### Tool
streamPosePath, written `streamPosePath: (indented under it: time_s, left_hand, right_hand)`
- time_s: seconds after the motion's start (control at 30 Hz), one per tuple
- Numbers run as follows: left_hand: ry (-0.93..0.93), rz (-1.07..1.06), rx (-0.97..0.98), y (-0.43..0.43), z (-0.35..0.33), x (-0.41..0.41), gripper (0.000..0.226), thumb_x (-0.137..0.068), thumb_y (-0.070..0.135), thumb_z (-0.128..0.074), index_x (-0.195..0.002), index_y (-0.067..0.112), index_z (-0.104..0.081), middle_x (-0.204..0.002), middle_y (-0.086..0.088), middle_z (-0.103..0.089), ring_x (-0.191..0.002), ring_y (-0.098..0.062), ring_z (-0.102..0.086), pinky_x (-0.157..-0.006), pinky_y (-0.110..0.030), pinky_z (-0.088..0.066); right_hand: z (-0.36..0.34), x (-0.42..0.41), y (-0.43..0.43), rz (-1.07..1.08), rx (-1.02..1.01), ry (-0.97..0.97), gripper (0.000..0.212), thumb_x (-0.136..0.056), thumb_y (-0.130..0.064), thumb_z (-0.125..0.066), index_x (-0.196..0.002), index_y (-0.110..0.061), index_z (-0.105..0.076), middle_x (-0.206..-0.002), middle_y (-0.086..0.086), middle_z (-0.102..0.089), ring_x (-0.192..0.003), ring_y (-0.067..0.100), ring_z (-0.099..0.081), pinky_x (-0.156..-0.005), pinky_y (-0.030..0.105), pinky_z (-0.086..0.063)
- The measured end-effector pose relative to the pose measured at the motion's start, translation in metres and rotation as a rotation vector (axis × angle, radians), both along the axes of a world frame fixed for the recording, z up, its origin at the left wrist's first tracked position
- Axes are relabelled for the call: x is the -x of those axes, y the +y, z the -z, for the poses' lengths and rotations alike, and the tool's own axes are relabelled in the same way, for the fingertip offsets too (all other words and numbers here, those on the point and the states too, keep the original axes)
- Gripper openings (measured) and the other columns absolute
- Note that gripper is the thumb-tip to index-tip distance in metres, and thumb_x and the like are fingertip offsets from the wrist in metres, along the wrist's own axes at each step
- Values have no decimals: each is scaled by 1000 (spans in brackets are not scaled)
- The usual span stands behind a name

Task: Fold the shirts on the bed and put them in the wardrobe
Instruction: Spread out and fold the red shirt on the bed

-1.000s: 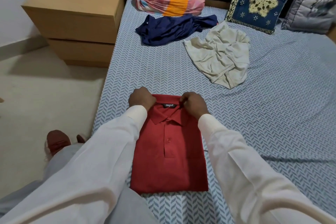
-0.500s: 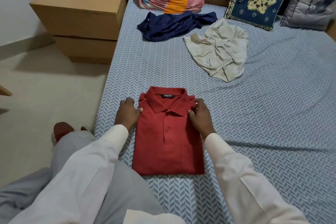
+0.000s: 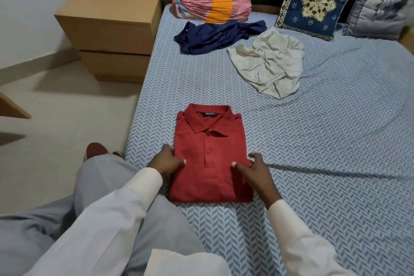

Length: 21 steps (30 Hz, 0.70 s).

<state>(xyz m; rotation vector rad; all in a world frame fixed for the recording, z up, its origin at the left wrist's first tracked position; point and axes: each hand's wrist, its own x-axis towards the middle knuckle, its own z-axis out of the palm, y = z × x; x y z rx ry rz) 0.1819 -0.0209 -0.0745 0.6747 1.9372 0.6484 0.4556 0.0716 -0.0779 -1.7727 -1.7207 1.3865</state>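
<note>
Blue herringbone bed is taken up near its left edge by the folded red polo shirt, laid front-up, long axis running away from the person, collar pointed at the headboard. A crumpled beige shirt and a navy shirt are left further up. The polo's left edge is pinched by the left hand; the right hand is rested on the right edge, fingers spread.
</note>
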Motion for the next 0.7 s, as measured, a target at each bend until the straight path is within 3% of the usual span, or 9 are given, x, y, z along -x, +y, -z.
streamPosePath:
  time_s: [0.07, 0.1, 0.2, 0.3, 0.37, 0.43, 0.5, 0.6, 0.7]
  left_hand:
    - [38, 32, -106, 10, -1, 2, 86, -70, 30, -73, -144, 31, -30, -125, 2, -59, -108, -23, -62, -96, -38, -52]
    - [63, 56, -132, 15, -5, 1, 97, -72, 28, -72, -152, 36, -18, -129, 5, -57, -112, -23, -61, -99, -35, -49]
    - [159, 135, -144, 31, -13, -3, 93, -85, 13, -65, -158, 34, -11, -132, -2, -54, -118, -26, -58, -92, -24, -41]
    - [213, 193, -150, 44, -12, -2, 88, -78, 14, -61, -156, 29, -23, -148, -12, -40, -130, -29, -49, -107, -29, -40]
    - [217, 202, -130, 48, -10, -2, 86, -76, 14, -60, -155, 27, -29, -144, -14, -37, -129, -30, -49, -110, -35, -41]
    - [227, 197, -140, 51, -13, -6, 83, -78, 10, -60, -155, 21, -32, -144, -14, -35, -131, -29, -46, -113, -32, -36]
    - [245, 213, -165, 50, -17, -9, 79, -81, 4, -58, -155, 15, -31, -152, -15, -27, -141, -27, -35, -117, -28, -27]
    - [261, 266, -248, 51, -26, -9, 80, -83, 0, -57, -155, 8, -25, -162, -15, -12, -150, -25, -17, -121, -27, -17]
    - [268, 312, -297, 48, -43, 9, 79, -85, -1, -56, -155, 7, -23, -159, -14, -17, -147, -25, -25, -116, -21, -19]
  right_hand:
    - [-3, 8, 23, -66, -28, 82, 65, -83, -29, -79, -133, -36, -38, -102, -1, -67, -84, 16, -68, -78, 32, -56]
    - [-3, 11, 36, -129, -36, 98, 65, -84, -22, -77, -135, -37, -40, -112, -1, -66, -97, 18, -68, -88, 35, -56]
    - [-6, 18, 67, -314, 11, 184, 60, -86, -3, -70, -138, -30, -54, -139, -5, -55, -128, 13, -53, -105, 30, -47]
    - [-17, 20, 77, -389, 133, 209, 60, -89, -2, -67, -142, -27, -54, -140, -12, -52, -128, 1, -48, -104, 22, -44]
    - [-18, 21, 80, -392, 162, 194, 63, -89, -5, -68, -144, -30, -52, -142, -14, -48, -131, 3, -44, -108, 25, -42]
    - [-20, 26, 80, -400, 137, 138, 70, -87, -6, -68, -148, -30, -46, -149, -12, -41, -137, 8, -39, -113, 31, -39]
    - [-23, 33, 77, -414, 83, 82, 76, -85, -3, -67, -153, -25, -40, -155, -8, -34, -140, 9, -36, -111, 25, -39]
    - [-31, 41, 71, -421, -15, 17, 80, -85, 3, -65, -155, -16, -34, -155, -4, -31, -133, 4, -37, -91, 4, -39]
    - [-48, 54, 63, -419, -44, 10, 83, -85, 5, -67, -156, -15, -31, -155, -5, -29, -131, 7, -42, -90, 14, -49]
